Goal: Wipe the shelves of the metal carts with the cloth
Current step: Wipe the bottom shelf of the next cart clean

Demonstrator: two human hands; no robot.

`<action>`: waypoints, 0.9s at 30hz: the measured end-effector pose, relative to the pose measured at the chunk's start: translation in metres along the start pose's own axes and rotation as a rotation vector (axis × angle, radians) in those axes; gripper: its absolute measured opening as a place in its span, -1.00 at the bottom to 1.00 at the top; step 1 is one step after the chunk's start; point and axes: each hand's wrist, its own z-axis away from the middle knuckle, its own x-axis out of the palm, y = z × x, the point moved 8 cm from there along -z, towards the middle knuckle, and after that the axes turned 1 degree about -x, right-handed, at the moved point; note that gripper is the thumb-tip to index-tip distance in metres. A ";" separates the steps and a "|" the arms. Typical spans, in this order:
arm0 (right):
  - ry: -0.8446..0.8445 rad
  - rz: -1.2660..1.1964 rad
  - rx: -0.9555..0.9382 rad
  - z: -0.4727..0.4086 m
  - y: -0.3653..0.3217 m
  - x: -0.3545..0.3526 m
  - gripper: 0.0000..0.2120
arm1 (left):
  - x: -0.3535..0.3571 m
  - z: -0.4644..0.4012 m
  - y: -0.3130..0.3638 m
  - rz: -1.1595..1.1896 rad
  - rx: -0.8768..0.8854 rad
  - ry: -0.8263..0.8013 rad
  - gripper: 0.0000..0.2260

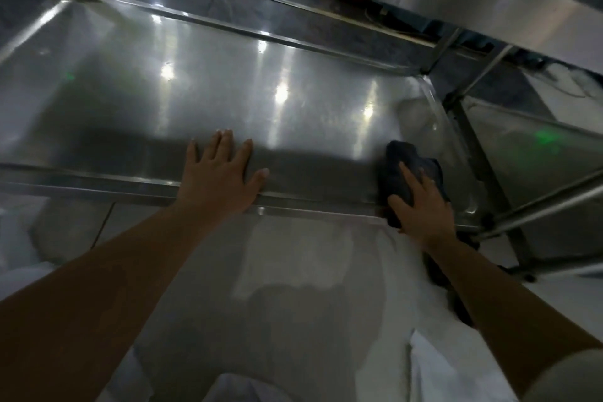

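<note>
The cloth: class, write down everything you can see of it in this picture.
The cloth is dark, blue-black, soft and crumpled into a bunch. It lies on the metal shelf at its near right corner, partly over the front rim. The right hand presses on it, fingers spread across its top.

**Steel shelf with cloth and hand on it**

The shiny stainless-steel cart shelf has a raised rim all round. A crumpled dark cloth lies near its right near corner, under the right hand. The left hand rests flat by the near rim, fingers spread.
</note>
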 end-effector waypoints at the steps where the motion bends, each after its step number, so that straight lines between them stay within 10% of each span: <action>1: 0.019 -0.009 0.069 0.002 0.022 -0.007 -0.38 | 0.001 0.000 0.000 -0.009 0.003 0.003 -0.35; 9: -0.057 -0.106 -0.032 0.049 -0.001 -0.034 -0.49 | -0.011 0.021 0.013 0.020 -0.032 -0.206 -0.41; 14: -0.228 -0.337 -0.201 0.113 -0.088 -0.078 -0.50 | -0.059 0.096 0.050 0.482 0.059 -0.456 -0.46; 27: -0.499 -0.593 -0.388 0.253 -0.294 -0.408 -0.45 | -0.440 0.190 0.025 1.013 -0.188 -0.527 -0.60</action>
